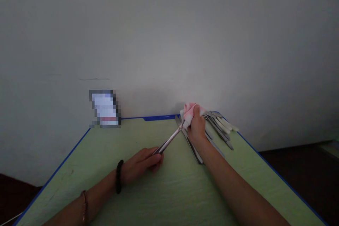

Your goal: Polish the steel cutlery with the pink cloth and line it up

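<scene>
My left hand point(148, 160) is closed around the handle end of a metal piece of cutlery point(171, 139), which slants up and away to the right. My right hand point(198, 125) grips a pink and white cloth point(189, 111) around its far end, so whether it is a knife, fork or spoon stays hidden. A table knife point(194, 152) lies just beneath, partly covered by my right hand and forearm. To the right of that hand, more metal cutlery point(218, 127) is spread out, with several white-handled pieces point(227, 125) among it.
The light green table point(127, 137) has a blue edge and stands against a grey wall point(169, 42). A pixelated phone-like device point(106, 107) leans upright at the far left corner. Dark floor point(286, 166) shows past the right edge.
</scene>
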The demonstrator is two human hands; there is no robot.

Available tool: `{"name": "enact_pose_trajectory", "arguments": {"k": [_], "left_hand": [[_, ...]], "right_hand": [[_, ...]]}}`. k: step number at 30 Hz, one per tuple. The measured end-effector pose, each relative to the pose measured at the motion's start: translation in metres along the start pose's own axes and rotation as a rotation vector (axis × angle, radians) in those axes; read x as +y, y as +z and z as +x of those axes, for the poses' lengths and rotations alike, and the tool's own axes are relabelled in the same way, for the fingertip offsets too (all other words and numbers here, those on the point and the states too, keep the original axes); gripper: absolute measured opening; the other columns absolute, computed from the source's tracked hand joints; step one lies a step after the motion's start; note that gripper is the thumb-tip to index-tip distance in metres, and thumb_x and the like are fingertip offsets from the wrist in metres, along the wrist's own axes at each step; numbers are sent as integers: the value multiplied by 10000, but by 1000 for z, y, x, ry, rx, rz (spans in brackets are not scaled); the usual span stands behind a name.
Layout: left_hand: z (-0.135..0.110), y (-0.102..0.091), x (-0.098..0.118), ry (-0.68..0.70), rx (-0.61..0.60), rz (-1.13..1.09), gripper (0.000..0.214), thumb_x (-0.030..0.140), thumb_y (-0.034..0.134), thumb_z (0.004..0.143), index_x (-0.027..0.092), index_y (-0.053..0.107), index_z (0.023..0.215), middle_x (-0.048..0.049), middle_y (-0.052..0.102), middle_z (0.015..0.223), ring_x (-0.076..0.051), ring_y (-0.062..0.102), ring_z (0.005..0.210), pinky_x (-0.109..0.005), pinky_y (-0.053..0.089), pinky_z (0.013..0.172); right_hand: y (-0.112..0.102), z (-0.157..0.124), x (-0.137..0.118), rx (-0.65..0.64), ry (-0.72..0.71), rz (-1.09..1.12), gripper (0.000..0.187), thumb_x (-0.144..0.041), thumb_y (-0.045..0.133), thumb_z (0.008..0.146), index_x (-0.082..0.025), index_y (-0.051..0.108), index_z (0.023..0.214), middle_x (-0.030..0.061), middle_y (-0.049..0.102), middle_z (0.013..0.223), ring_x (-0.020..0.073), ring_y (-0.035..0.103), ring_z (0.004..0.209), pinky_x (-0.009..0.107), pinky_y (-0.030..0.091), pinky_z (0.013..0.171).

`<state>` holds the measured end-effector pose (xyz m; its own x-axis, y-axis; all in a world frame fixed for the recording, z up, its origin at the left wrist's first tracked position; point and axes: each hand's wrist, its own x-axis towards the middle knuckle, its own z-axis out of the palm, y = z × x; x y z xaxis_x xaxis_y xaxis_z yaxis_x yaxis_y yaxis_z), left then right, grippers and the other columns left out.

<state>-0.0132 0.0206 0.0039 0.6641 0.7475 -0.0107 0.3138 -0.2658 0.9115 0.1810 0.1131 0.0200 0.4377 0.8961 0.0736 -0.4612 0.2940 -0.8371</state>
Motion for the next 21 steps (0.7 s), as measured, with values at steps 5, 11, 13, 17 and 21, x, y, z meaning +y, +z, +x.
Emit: {"name": "enact_pose_trajectory", "arguments": {"k": [5,11,13,17,21], "left_hand": [[1,1,-1,26,-69,-48,479,564,319,930,173,526,748,8,578,607,-128,525,598,-227,418,623],[4,0,-5,31,16,63,485,549,268,944,190,489,705,18,577,561,-119,505,547,-220,416,594],[5,0,-6,6,36,88,483,543,257,945,195,480,695,25,563,534,-117,489,522,-218,407,571],[5,1,-9,-35,61,99,472,533,279,936,195,475,672,41,529,485,-106,458,470,-208,383,529],[5,2,-14,-74,67,37,481,580,308,906,191,486,686,77,439,424,-90,379,394,-199,340,463]], "right_hand": [[-1,-1,-3,31,-10,-1,451,-560,573,769,-118,629,844,66,688,679,159,652,622,247,512,550],[1,-26,12,18,42,-144,505,-637,536,755,-140,619,723,4,576,500,117,510,428,213,386,389],[2,-40,20,-41,92,-224,520,-661,518,750,-158,585,637,-15,515,454,104,444,391,211,331,360],[7,-64,27,-119,69,-347,526,-656,490,766,-171,534,567,-16,482,468,99,414,420,214,331,393],[13,-80,23,-213,61,-403,469,-602,513,769,-163,570,616,-11,495,497,107,423,450,219,337,420]]}}
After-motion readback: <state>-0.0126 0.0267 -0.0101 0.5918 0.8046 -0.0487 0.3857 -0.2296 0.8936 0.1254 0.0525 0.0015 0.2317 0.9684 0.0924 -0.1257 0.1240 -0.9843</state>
